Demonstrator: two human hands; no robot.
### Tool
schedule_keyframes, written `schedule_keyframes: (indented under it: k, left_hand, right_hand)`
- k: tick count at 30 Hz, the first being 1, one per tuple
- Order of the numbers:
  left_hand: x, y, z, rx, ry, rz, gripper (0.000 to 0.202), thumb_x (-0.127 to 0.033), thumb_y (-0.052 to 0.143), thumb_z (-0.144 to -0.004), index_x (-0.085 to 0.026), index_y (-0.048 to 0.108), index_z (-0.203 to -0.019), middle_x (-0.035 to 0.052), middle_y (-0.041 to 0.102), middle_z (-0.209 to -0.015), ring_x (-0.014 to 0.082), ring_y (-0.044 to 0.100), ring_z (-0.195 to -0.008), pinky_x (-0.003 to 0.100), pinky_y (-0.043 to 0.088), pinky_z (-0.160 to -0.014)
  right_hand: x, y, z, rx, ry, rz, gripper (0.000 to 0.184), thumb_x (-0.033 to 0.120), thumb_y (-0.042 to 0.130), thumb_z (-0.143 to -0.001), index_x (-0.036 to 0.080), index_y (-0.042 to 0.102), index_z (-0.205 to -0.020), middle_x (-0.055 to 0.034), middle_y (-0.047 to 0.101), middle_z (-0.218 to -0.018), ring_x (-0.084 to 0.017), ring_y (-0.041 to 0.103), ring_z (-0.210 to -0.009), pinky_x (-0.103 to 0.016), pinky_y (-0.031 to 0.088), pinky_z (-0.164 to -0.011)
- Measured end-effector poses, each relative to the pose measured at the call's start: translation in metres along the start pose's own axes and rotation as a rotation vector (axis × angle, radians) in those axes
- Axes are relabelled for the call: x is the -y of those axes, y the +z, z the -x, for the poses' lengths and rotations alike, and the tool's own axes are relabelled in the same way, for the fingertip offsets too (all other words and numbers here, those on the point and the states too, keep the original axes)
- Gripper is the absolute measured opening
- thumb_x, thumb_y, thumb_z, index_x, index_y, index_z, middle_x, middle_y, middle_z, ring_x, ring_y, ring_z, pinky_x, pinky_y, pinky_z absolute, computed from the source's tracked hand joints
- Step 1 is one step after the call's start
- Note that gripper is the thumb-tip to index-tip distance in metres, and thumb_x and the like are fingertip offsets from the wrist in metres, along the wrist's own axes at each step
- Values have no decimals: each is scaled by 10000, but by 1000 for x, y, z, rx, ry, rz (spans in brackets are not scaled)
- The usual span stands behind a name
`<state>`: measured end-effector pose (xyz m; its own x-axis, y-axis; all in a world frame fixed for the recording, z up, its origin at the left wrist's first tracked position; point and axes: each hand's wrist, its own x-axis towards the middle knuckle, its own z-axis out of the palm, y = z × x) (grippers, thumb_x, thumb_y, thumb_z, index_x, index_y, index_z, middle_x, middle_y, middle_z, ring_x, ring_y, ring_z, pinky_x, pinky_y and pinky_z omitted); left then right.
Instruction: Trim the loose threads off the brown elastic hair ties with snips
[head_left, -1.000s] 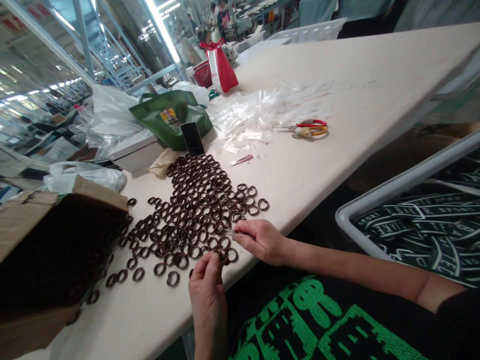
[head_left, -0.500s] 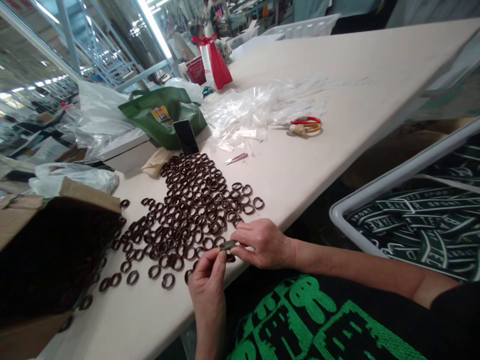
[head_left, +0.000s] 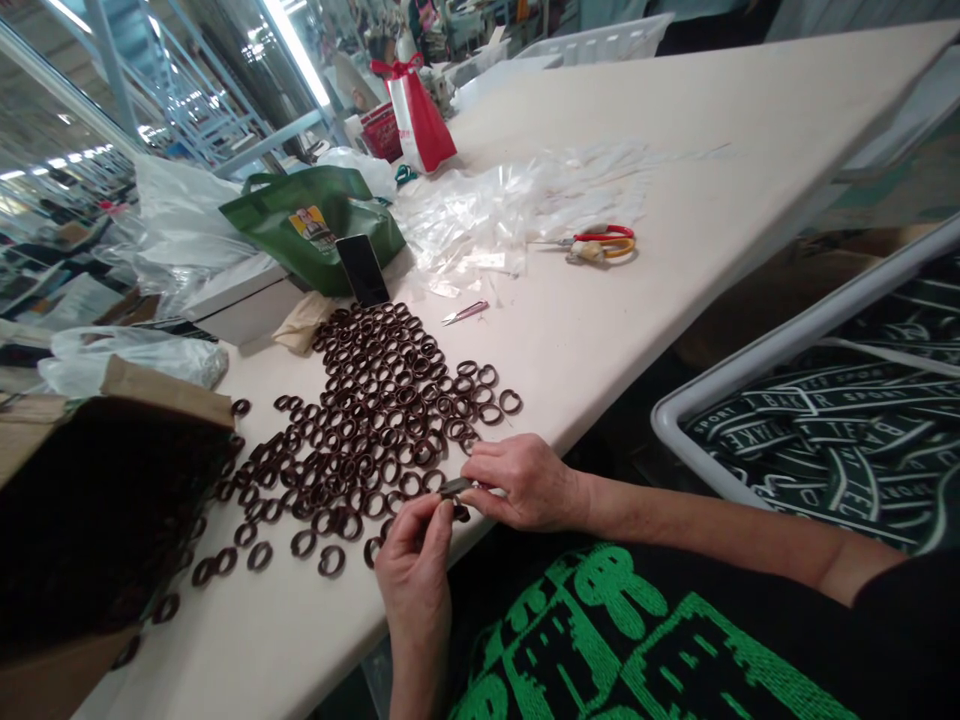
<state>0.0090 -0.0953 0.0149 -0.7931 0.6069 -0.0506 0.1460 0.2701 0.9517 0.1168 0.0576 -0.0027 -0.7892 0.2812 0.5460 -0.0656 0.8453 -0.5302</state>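
My left hand [head_left: 416, 550] is closed in a pinch, thumb and forefinger on the left end of a small flat dark-grey piece [head_left: 454, 487]. On its right end the fingers of my right hand [head_left: 525, 482] are also closed, with part of the piece hidden in them. Whether it is a flattened loop or a small tool I cannot tell. Both hands are over the table's near edge. Just beyond them spreads a heap of dark brown loops [head_left: 367, 430], mostly round and lying on the tabletop. One loop shows just under my fingertips.
An opened cardboard box [head_left: 169, 400] stands at the left. Behind the heap are a phone [head_left: 362, 270], a green bag [head_left: 300, 225] and small snips [head_left: 465, 313]. Red-and-orange-handled scissors [head_left: 604, 244] lie near clear plastic bags [head_left: 480, 215]. A bin of printed straps [head_left: 817, 440] is at right.
The view has shifted slightly, so the table and the things on it sit a little further left and up. My hands keep nearly the same pinch, and the grey piece has tilted slightly.
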Motion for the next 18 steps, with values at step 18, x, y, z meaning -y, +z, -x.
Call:
schedule_keyframes:
  k: [18]
  left_hand:
    - [-4,9,-5,46,-396,708,282,-370,878,-561,-185,699,-675,7,670,-708,126,637,-695,237,540,-694]
  right_hand:
    - [3,5,-12,237,770,-1171,437,566,660,-837,132,619,-866,-10,610,-798,-71,452,-592,-169,383,-483]
